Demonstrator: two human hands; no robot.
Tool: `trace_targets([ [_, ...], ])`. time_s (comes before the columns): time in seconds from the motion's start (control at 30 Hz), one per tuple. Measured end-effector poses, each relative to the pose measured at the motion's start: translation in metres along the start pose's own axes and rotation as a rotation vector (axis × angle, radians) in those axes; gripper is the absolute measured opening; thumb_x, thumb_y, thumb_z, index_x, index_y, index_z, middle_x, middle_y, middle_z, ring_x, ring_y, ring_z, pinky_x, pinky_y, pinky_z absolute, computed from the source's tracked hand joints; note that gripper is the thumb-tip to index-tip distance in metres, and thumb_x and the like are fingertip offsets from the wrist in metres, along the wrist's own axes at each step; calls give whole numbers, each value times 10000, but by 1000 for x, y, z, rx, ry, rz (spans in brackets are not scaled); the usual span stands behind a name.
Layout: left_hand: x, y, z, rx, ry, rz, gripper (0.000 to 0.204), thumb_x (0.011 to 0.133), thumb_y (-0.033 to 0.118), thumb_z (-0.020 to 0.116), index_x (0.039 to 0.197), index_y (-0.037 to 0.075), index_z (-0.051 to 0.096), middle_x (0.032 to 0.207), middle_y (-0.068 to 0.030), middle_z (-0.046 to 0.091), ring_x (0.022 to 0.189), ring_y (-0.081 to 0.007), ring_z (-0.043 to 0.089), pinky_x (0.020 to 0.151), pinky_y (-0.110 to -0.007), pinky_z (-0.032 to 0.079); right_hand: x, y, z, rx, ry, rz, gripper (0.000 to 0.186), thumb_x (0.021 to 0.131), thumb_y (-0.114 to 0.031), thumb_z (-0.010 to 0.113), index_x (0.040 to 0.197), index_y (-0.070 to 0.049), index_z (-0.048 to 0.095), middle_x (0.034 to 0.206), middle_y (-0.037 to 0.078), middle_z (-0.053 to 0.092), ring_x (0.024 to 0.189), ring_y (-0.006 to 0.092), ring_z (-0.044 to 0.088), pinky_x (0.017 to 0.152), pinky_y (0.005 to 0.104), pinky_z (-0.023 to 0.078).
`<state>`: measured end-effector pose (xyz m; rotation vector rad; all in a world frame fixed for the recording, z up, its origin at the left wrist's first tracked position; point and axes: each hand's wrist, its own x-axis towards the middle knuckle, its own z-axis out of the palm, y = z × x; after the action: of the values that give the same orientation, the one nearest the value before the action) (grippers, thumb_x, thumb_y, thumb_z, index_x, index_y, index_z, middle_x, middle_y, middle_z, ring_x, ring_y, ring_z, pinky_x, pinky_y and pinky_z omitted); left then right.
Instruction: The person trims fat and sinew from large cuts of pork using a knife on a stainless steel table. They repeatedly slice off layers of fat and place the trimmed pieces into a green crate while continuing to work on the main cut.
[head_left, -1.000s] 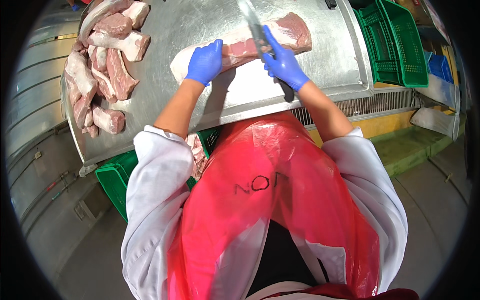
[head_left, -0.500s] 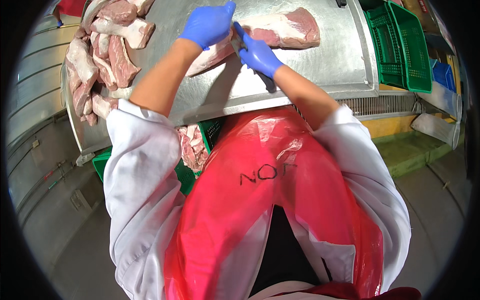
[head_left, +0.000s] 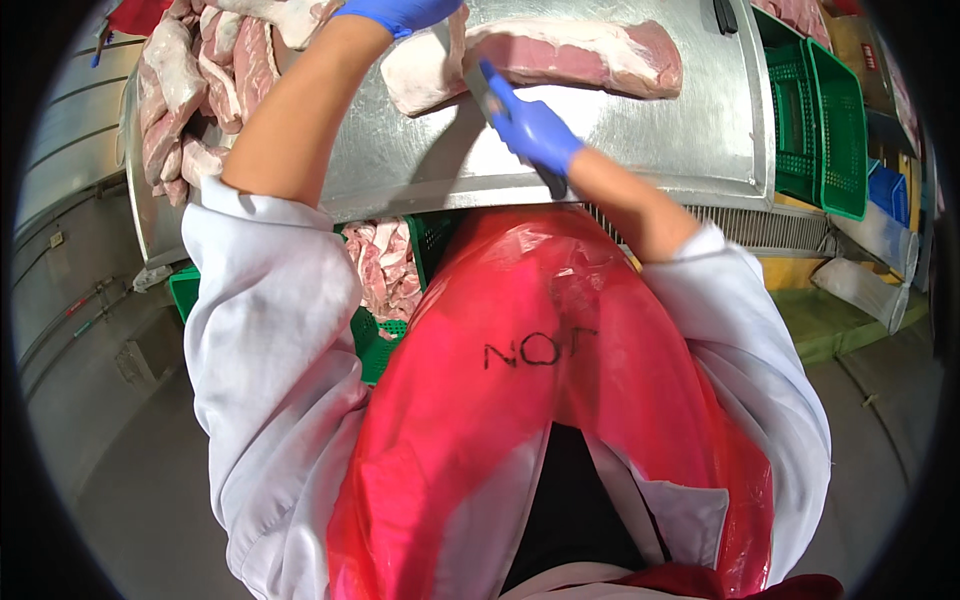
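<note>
My left hand, blue-gloved and partly cut off by the top edge, grips a pale piece of raw meat at the left end of a long pink-and-white slab on the steel table. My right hand, also gloved, is closed on a dark-handled knife, its blade beside the slab’s left part, partly hidden by my fingers. Many raw meat cuts are heaped along the table’s left side.
Green crates and a blue bin stand at the right. Below the table’s front edge, a green crate holds meat trimmings. A small black object lies at the back. Another person’s blue glove shows top left.
My left hand has moved up and left with the pale meat, opening a split from the slab. My right hand and the knife have moved slightly. The view has shifted, too.
</note>
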<state>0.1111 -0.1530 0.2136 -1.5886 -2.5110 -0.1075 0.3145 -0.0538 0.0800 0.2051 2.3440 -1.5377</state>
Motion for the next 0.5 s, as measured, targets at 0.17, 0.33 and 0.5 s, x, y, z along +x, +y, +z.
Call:
trace_targets([
  [0.17, -12, -1, -23, -46, 97, 29, 93, 873, 96, 558, 952, 47, 570, 755, -220, 634, 724, -439, 640, 668, -531, 498, 24, 9, 23, 34, 19, -96, 725, 1027, -268, 415, 1656, -182, 65, 747, 197, 693, 590, 333, 688, 633, 448, 584],
  [0.33, -21, -15, -54, -24, 155, -10, 80, 875, 80, 556, 948, 45, 558, 746, -207, 633, 710, -422, 643, 639, -520, 498, 58, -4, 45, -47, 112, -162, 798, 990, -198, 476, 1661, -190, 45, 741, 181, 692, 604, 323, 693, 651, 442, 591],
  [0.5, -48, -25, -70, -81, 220, 14, 91, 877, 54, 553, 967, 50, 541, 738, -196, 629, 692, -419, 638, 614, -515, 494, 21, -1, 69, 177, -7, -66, 819, 964, -159, 484, 1660, -180, 53, 791, 189, 710, 650, 310, 708, 676, 441, 594],
])
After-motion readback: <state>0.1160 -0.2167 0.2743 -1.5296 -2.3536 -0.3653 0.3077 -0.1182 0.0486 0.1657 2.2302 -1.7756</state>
